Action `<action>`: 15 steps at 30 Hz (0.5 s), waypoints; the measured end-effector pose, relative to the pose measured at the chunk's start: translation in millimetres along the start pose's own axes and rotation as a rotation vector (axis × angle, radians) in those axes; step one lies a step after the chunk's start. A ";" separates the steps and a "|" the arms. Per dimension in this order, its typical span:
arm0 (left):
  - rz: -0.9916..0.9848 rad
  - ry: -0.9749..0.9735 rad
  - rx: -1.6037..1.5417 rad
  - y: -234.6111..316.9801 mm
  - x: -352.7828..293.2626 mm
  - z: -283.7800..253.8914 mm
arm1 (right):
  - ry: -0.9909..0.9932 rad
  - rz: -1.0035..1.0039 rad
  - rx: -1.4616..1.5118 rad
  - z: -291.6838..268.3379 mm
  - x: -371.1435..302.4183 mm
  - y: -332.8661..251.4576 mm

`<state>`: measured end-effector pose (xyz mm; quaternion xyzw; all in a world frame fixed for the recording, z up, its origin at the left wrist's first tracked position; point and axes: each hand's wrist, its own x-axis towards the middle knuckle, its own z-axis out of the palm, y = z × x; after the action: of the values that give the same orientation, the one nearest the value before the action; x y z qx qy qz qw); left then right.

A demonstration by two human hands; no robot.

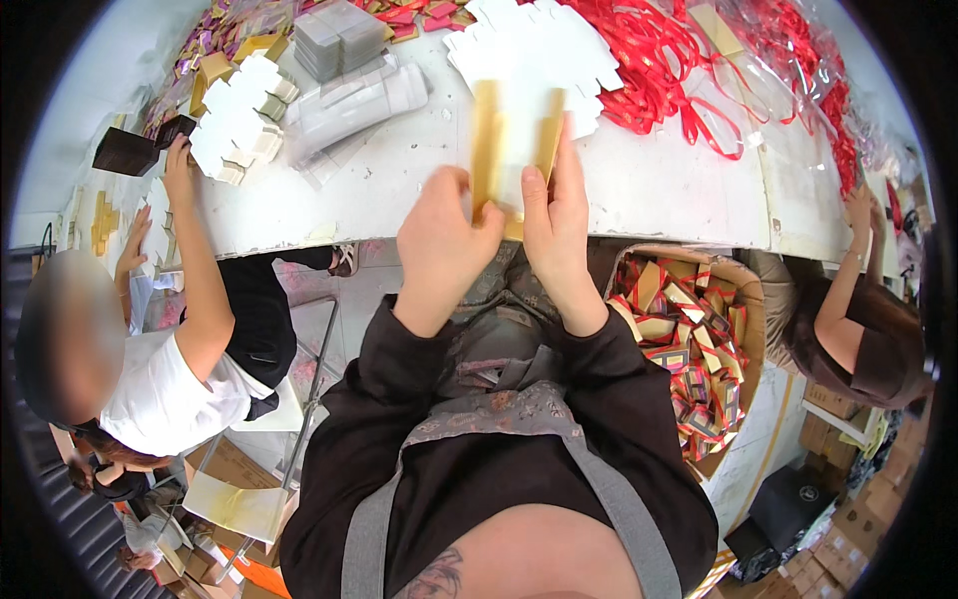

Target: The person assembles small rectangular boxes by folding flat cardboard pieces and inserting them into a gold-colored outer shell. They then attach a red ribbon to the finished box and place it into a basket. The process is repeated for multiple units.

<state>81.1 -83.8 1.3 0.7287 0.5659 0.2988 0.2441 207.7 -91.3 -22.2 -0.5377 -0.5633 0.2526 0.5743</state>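
Both my hands are on a small cardboard box piece (486, 140), gold on its raised side walls and white inside, partly blurred by motion. My left hand (444, 240) grips its lower left side, with the fingers curled behind the gold wall. On the right side, my right hand (557, 225) has its thumb on the near face and its fingers along the outer wall. Just beyond it on the white table (689, 195) lies a pile of white die-cut card blanks (529, 45).
Clear plastic sleeves (359, 110) and a clear plastic stack (339, 40) lie at the left. Red ribbons (649, 60) cover the far right. A large carton (753, 299) of small ribboned boxes stands beside my right arm. Co-workers sit left (175, 389) and right (848, 329).
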 end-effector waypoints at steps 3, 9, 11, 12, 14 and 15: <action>0.126 0.033 -0.309 -8.8 19.1 -6.9 | -0.090 0.039 -0.006 -0.5 -1.2 -8.1; 0.052 0.056 -0.474 -12.1 12.4 15.8 | -0.184 0.342 -0.026 -5.1 8.8 -11.7; 0.012 -0.084 -0.439 -15.2 13.5 12.5 | -0.230 0.332 -0.080 -1.5 5.0 0.6; -0.007 -0.152 -0.423 -15.9 14.2 11.2 | -0.189 0.261 -0.088 -0.8 5.7 3.0; 0.044 -0.119 -0.439 -20.5 19.0 15.3 | -0.107 0.118 -0.096 1.4 8.7 6.9; 0.069 -0.102 -0.443 -23.3 20.7 16.8 | -0.091 0.065 -0.112 2.2 9.6 15.3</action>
<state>81.0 -58.4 -23.3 0.6905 0.4479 0.3866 0.4161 212.8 -77.4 -32.8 -0.5750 -0.5843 0.2636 0.5084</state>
